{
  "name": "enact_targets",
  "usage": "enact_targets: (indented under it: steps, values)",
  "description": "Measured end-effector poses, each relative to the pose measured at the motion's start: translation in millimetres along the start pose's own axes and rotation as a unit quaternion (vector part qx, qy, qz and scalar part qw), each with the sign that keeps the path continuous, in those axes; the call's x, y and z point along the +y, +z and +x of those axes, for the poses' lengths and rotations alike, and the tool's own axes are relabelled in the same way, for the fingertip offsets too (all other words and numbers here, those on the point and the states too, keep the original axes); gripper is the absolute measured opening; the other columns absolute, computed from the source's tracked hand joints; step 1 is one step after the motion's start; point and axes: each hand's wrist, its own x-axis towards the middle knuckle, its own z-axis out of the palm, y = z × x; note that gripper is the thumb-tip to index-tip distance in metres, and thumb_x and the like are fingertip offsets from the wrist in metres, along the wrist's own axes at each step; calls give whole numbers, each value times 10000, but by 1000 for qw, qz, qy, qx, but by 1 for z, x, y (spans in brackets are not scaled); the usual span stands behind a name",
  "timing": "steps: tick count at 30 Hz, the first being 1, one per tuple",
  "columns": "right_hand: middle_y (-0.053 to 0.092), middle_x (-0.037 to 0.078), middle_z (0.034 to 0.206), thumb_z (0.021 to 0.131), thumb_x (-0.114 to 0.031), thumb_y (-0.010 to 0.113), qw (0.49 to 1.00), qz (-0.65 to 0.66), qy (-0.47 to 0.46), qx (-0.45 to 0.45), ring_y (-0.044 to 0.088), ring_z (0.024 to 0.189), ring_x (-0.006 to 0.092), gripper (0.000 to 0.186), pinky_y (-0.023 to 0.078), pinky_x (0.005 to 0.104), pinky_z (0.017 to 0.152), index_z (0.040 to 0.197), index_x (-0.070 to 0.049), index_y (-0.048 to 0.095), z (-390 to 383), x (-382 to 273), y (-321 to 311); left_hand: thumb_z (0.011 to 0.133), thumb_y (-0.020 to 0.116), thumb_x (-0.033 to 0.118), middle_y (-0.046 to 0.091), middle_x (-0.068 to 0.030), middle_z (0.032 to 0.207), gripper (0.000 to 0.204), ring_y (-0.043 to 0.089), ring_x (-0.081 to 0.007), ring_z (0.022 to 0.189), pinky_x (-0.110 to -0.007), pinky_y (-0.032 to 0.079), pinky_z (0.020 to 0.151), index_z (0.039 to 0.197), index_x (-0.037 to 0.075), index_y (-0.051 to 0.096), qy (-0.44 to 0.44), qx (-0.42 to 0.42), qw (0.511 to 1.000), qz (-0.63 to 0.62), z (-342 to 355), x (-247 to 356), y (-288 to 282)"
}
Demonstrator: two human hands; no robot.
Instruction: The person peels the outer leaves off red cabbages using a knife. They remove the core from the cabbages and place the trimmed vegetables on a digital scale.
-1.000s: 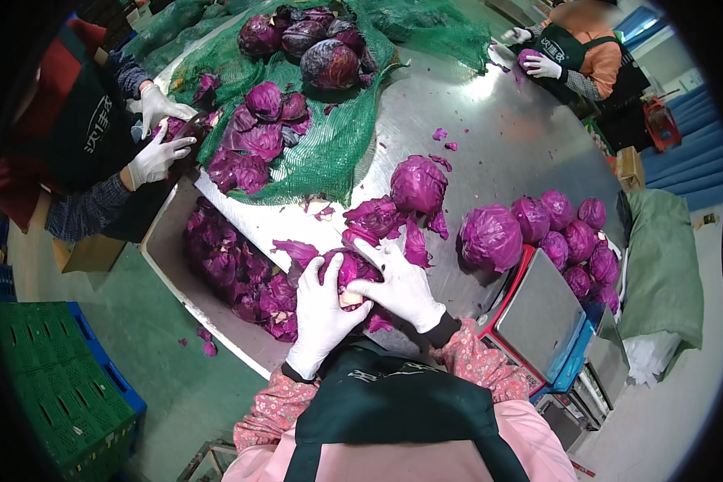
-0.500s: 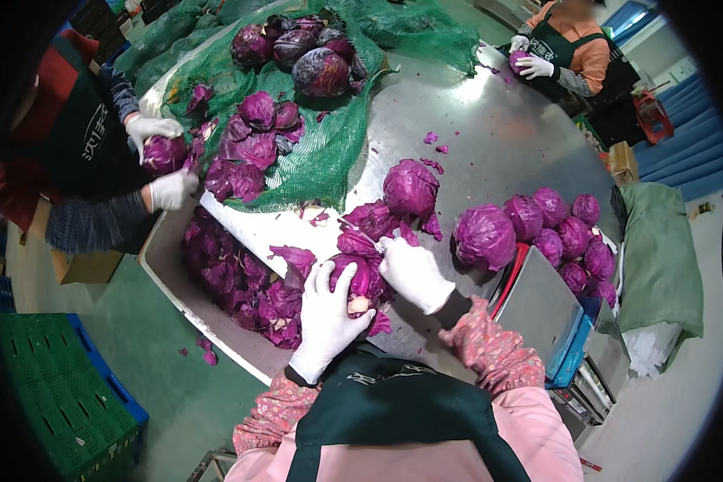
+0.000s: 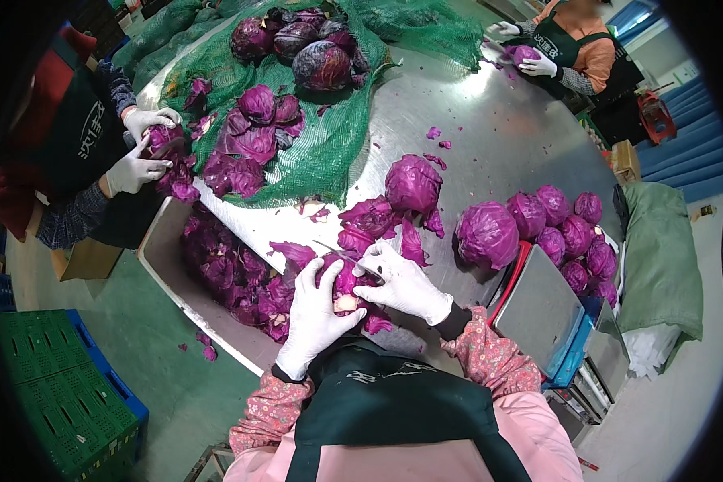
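Observation:
Both my hands wear white gloves. My left hand (image 3: 313, 317) is wrapped round the left side of a red cabbage (image 3: 345, 283), whose pale cut stem end faces me. My right hand (image 3: 406, 287) grips a knife (image 3: 339, 255); its thin blade points to the upper left across the cabbage. The right fingers also touch the cabbage's right side, and the handle is mostly hidden in them. Loose purple leaves (image 3: 361, 223) lie just beyond my hands on the metal table (image 3: 498, 128). A leafy cabbage (image 3: 413, 183) sits farther back.
At the right stand a large cabbage (image 3: 487, 235) and a pile of smaller ones (image 3: 574, 233), near a grey scale (image 3: 538, 297). A bin wall (image 3: 193, 309) surrounds leaves on the left. Green netting (image 3: 321, 153) carries untrimmed cabbages. Co-workers handle cabbages at left (image 3: 64, 145) and far right (image 3: 590, 56).
My right hand has come back toward the cabbage, turning the knife across it. My left hand shifted slightly left. The left co-worker's hands have come together on their cabbage; the far one's hands moved apart.

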Motion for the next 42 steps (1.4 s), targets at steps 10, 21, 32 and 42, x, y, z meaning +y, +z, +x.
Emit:
enact_targets:
  steps: [10, 21, 32, 42]
  values:
    - [648, 212, 920, 861, -152, 641, 927, -322, 126, 144, 682, 762, 396, 171, 552, 493, 678, 964, -25, 593, -2, 48, -35, 661, 887, 276, 349, -190, 1469, 916, 434, -387, 1305, -454, 412, 1083, 1419, 78, 413, 35, -24, 997, -62, -10, -30, -17]
    - [593, 172, 1143, 868, -472, 688, 985, -111, 83, 105, 656, 956, 356, 613, 530, 453, 796, 1333, -99, 549, 9, -10, 48, 612, 919, 405, 343, -211, 1447, 982, 366, -435, 1345, -504, 388, 1081, 1378, 73, 403, -63, 135, 988, -30, -22, -12, 25]
    - [488, 175, 1240, 808, -425, 777, 971, -158, 73, 163, 570, 1133, 314, 854, 508, 381, 910, 1513, -151, 381, 4, -3, 20, 656, 913, 251, 455, -159, 1294, 872, 514, -309, 1206, -404, 437, 1039, 1331, 23, 410, -122, 150, 960, -202, -33, -48, 10]
    - [632, 172, 1279, 870, -309, 739, 998, 48, 23, 16, 616, 1189, 305, 603, 470, 384, 1009, 1405, -131, 527, 3, 17, 45, 733, 836, 382, 497, -192, 1339, 842, 572, -353, 1173, -424, 489, 981, 1425, 104, 445, -99, 48, 993, -30, -11, -38, -28]
